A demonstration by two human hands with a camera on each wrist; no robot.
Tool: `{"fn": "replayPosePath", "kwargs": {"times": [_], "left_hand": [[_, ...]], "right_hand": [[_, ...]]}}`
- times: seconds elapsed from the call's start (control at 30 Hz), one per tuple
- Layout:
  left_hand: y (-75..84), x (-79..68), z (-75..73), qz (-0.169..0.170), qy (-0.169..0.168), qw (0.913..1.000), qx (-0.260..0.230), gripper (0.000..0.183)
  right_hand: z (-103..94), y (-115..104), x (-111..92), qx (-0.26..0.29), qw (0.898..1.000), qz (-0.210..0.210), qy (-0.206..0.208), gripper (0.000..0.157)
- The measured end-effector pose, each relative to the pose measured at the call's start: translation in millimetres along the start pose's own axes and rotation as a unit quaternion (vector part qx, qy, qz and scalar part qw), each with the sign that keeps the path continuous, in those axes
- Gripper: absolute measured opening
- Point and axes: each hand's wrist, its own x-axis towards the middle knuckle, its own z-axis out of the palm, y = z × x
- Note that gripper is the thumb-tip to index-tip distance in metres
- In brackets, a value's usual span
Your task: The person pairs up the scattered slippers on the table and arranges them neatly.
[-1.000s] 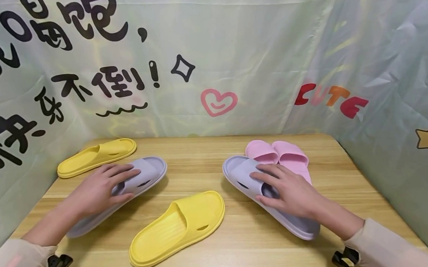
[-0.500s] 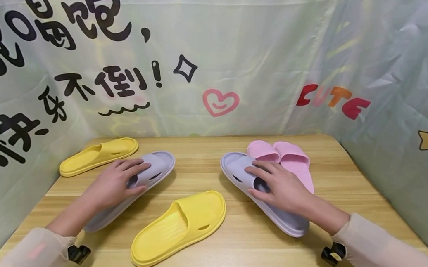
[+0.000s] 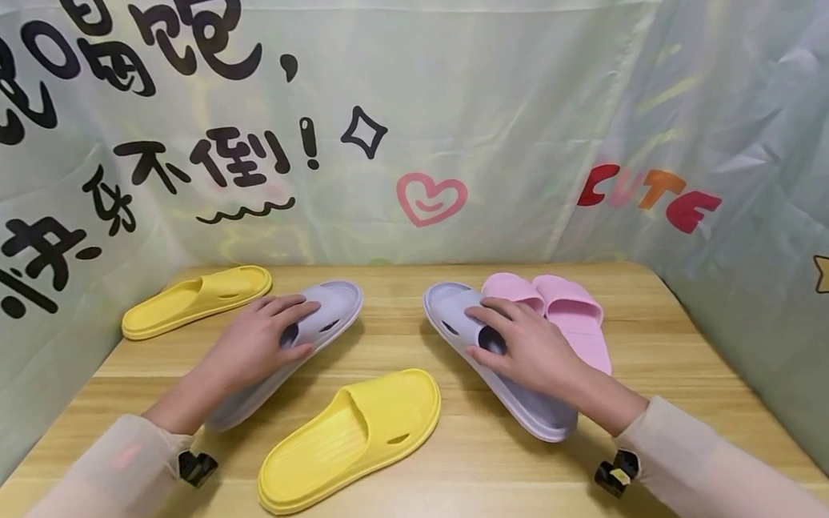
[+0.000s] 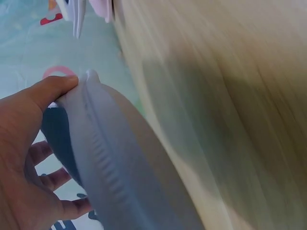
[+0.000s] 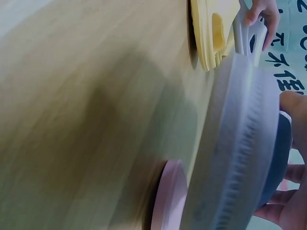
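My left hand (image 3: 251,351) grips a lavender slipper (image 3: 334,303) by its upper band. In the left wrist view the thumb presses one side of that slipper (image 4: 120,158), and the other fingers reach to its far side. My right hand (image 3: 536,351) holds the matching lavender slipper (image 3: 450,305) in the same way, thumb on the inner side. Both slippers are tilted, toes pointing away and toward each other, and hang over the table with shadows beneath. Between and nearer than them lies a yellow slipper (image 3: 389,413), toe to the right.
Another yellow slipper (image 3: 232,286) lies at the back left of the wooden table (image 3: 404,316). A pair of pink slippers (image 3: 577,312) sits at the back right, partly hidden by my right hand and its slipper. Printed cloth (image 3: 506,124) encloses the back and sides.
Both hands have moved inward and a little away from me, carrying the lavender slippers closer together. The yellow and pink slippers have stayed put; the head view has shifted slightly.
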Motion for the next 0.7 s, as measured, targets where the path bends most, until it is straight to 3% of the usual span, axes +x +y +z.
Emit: {"fn": "replayPosePath", "kwargs": {"times": [0.3,0.7], "left_hand": [[9.2,17.8,7.1,-0.01,0.006,0.9999,-0.003,0.063],[20.1,44.4,10.7,-0.056,-0.033,0.9979,0.003,0.065]], "right_hand": [[3.0,-0.6,15.5,0.013,0.999,0.034,0.006,0.056],[10.0,0.0,32.1,0.011,0.996,0.084,-0.008,0.058]]}}
